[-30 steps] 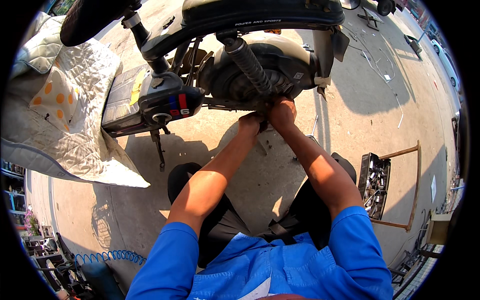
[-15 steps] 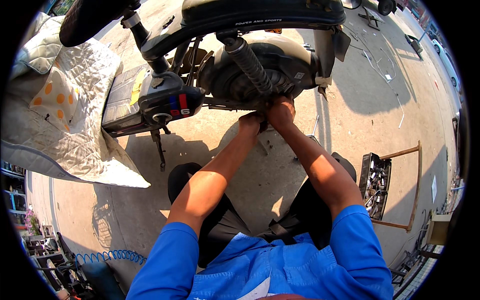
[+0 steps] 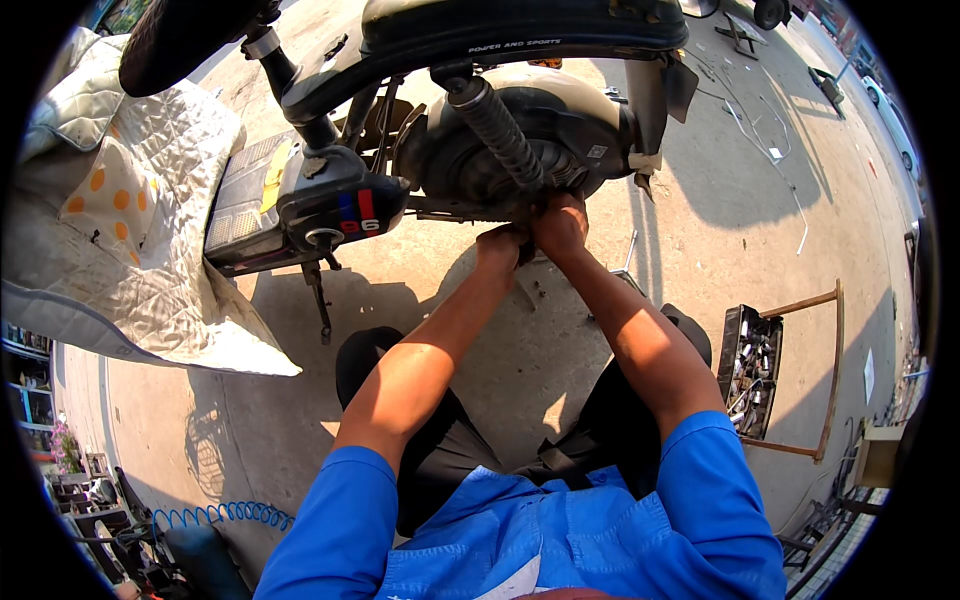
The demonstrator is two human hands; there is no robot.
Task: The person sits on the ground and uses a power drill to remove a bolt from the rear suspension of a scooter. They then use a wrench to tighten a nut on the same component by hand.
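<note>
Both my arms reach forward to the rear wheel point(image 3: 470, 165) of a scooter point(image 3: 530, 50). My left hand point(image 3: 502, 246) is closed just below the hub, its fingers curled around something I cannot make out. Pressed close beside it, my right hand point(image 3: 562, 222) is closed near the lower end of the shock absorber point(image 3: 495, 130). Its fingertips are hidden in the shadow by the wheel hub. The coil spring slants down toward my right hand.
A white quilted cover point(image 3: 190, 150) drapes over the scooter's left part. On the ground at right lies a tray of tools or parts point(image 3: 750, 370) beside a wooden frame point(image 3: 838, 370). A metal rod point(image 3: 631, 250) lies near my right forearm. A blue coiled hose point(image 3: 225, 512) rests lower left.
</note>
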